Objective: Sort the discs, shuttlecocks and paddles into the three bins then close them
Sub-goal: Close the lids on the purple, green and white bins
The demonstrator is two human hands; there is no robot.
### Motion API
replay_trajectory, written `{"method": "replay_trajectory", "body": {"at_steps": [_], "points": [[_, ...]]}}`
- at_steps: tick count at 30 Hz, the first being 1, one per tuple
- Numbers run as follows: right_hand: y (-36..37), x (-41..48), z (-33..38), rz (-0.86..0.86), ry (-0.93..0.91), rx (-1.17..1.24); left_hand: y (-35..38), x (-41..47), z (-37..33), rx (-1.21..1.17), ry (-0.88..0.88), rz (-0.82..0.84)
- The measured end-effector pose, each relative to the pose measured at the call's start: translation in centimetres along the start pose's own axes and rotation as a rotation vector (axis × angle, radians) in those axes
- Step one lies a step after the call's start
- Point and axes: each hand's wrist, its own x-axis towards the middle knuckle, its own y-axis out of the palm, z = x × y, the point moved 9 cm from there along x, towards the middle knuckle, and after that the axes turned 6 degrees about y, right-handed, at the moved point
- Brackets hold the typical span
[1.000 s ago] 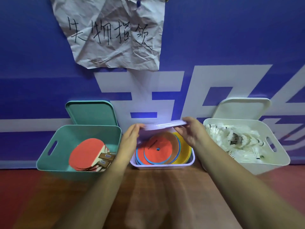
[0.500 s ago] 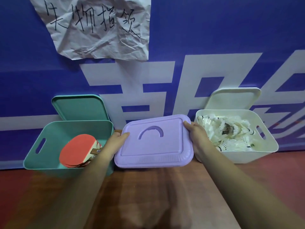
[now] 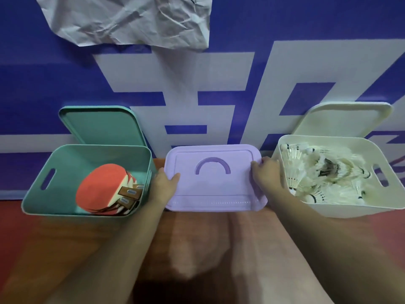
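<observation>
The purple lid (image 3: 214, 189) lies flat over the middle bin and hides the discs inside. My left hand (image 3: 163, 186) grips the lid's left edge, thumb on top. My right hand (image 3: 265, 172) grips its right edge. The teal bin (image 3: 65, 159) on the left stands uncovered with red paddles (image 3: 103, 189) in it. At the right, the white bin (image 3: 341, 207) stands uncovered and is full of white shuttlecocks (image 3: 324, 172).
The teal lid (image 3: 100, 126) leans on the blue wall behind the teal bin. The white lid (image 3: 344, 119) leans behind the white bin. A crumpled paper sheet (image 3: 131, 18) hangs on the wall above. Brown tabletop (image 3: 208, 249) lies in front.
Both hands brought the purple lid down from a tilted hold above the disc bin until it lies flat on the bin. The discs went out of sight.
</observation>
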Motion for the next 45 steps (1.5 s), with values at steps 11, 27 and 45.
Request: {"method": "replay_trajectory", "body": {"at_steps": [11, 27, 45], "points": [[3.8, 1.0, -0.7, -0.033, -0.081, -0.172, 2.3, 1.6, 1.4, 0.117, 0.013, 0.006], [5.2, 1.7, -1.0, -0.082, -0.153, -0.284, 3.1, 2.6, 2.3, 0.053, 0.011, -0.010], [5.1, 0.9, -3.0, -0.071, -0.080, -0.123, 4.1, 2.0, 2.3, 0.200, 0.063, -0.042]]}}
